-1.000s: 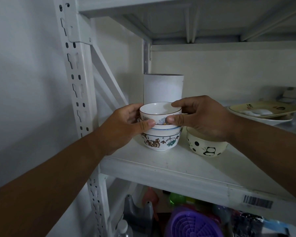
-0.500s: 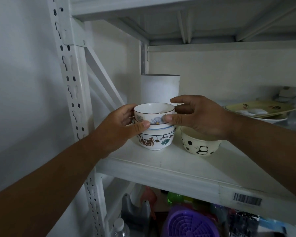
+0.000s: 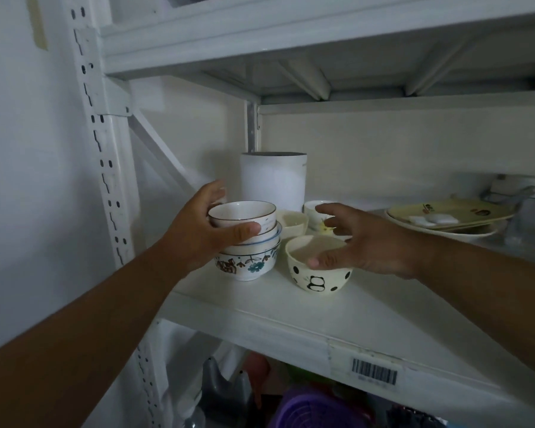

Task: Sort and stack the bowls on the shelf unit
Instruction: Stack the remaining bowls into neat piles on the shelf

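White metal shelf unit (image 3: 105, 186) w/ a painted shelf board (image 3: 291, 307) holding several bowls. Left hand (image 3: 198, 236) wraps the top bowl (image 3: 243, 213) of a stack at the shelf's left end: thumb across the near side, fingers round the far side, grip clamped on it. That top bowl is white w/ a thin brown rim; it sits nested in a blue-rimmed bowl (image 3: 260, 242), which sits in a floral bowl (image 3: 244, 267) w/ brown and teal motifs, resting on the board. Right hand (image 3: 368, 245) reaches in from the right, fingers spread & apart, thumb touching the near rim of a cream panda bowl (image 3: 318, 276) w/ black dots, just beside the stack; fingers hover over its far side, not curled round it. Behind: a small plain cream bowl (image 3: 292, 222) and a white bowl (image 3: 315, 210) w/ a yellow mark, partly hidden by the hand. Tall white cylinder (image 3: 274, 180) stands upright at the back. Far right: stacked plates (image 3: 445, 217). Barcode label (image 3: 374, 371) on the shelf's front edge. Purple basket (image 3: 315, 409) on the level below, dim.
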